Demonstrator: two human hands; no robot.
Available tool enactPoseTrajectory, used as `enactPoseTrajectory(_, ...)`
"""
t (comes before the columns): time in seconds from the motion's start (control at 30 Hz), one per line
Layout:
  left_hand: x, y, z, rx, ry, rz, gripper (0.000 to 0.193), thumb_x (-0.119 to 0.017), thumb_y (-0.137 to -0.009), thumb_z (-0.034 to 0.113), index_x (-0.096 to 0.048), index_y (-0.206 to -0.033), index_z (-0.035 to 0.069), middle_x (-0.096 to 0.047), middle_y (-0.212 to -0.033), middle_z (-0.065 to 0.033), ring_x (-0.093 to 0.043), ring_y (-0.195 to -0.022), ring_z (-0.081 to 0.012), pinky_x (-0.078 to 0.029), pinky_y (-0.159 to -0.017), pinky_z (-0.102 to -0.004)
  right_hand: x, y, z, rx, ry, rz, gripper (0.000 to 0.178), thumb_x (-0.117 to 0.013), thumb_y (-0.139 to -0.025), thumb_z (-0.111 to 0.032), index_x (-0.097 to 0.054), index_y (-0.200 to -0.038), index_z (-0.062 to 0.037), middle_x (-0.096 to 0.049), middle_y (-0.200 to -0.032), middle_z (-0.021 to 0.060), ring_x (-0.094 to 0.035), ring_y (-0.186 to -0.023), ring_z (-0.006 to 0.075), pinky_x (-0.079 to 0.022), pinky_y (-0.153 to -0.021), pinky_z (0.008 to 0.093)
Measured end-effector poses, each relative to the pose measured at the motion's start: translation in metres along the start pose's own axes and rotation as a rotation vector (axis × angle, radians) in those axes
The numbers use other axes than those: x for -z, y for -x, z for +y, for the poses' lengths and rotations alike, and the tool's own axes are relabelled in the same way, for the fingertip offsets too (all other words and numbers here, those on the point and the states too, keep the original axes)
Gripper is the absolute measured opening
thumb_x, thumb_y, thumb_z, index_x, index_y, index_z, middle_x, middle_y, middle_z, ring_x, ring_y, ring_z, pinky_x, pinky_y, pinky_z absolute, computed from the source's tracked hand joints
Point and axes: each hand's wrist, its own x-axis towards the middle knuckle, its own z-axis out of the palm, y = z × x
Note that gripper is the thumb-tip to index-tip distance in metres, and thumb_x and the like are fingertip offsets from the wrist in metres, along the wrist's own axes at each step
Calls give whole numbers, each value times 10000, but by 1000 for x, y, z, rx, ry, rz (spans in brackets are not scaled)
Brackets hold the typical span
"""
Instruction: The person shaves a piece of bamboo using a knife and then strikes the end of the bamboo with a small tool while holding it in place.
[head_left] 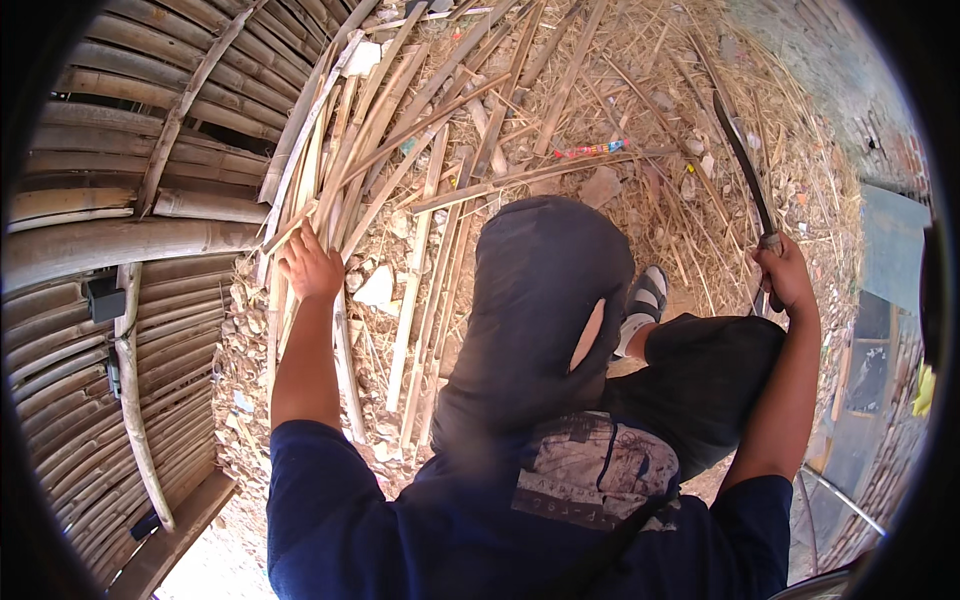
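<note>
My left hand (pixel 310 265) is closed at the near end of a bamboo strip (pixel 398 140), which slants away up to the right over a pile of other split strips (pixel 345 170). Out to the right, my right hand (pixel 785 272) grips the handle of a machete (pixel 742 160). Its long, dark, slightly curved blade points away from me and touches none of the strips in the left hand. Between my hands is my bent knee (pixel 550 250) in dark trousers, with a hole in the cloth.
A bamboo slat wall (pixel 180 330) rises on the left, a weathered wall (pixel 850 80) on the right. Straw, stones and loose strips (pixel 425 280) litter the ground. A colourful wrapper (pixel 590 150) lies ahead of my knee. My sandalled foot (pixel 645 300) is right of it.
</note>
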Motion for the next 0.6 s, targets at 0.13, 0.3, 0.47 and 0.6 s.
enactPoseTrajectory(0.13,-5,28,25,-103,343,-238,536,-546,-989,368,-471,-1401,33,-603,-1269,-166,-600,-1124,-311,-504,-953,-472,-1,-1,1,10,27,-5,152,-682,-873,-117,-546,-924,-72,-497,-618,-16,-438,-435,88,-356,-406,265)
enactPoseTrajectory(0.3,8,123,88,-150,424,-899,567,-642,-937,406,-492,-1398,111,-524,-1396,-139,-571,-1248,-341,-516,-1015,-460,2,-1,7,4,62,-36,196,-684,-845,-175,-582,-974,-69,-532,-680,4,-491,-504,107,-405,-465,283)
enactPoseTrajectory(0.47,-18,196,84,176,300,-688,608,-644,-941,369,-418,-1438,102,-479,-1396,-136,-516,-1302,-325,-487,-1036,-465,-1,4,0,-27,88,-29,185,-680,-847,-176,-584,-962,-66,-532,-675,4,-497,-508,113,-405,-472,289)
enactPoseTrajectory(0.6,-30,217,69,300,323,-1010,545,-650,-932,370,-466,-1359,86,-507,-1374,-153,-556,-1260,-327,-499,-993,-488,-1,2,-1,-2,127,-38,180,-678,-847,-179,-587,-951,-64,-535,-674,3,-499,-506,114,-405,-469,291)
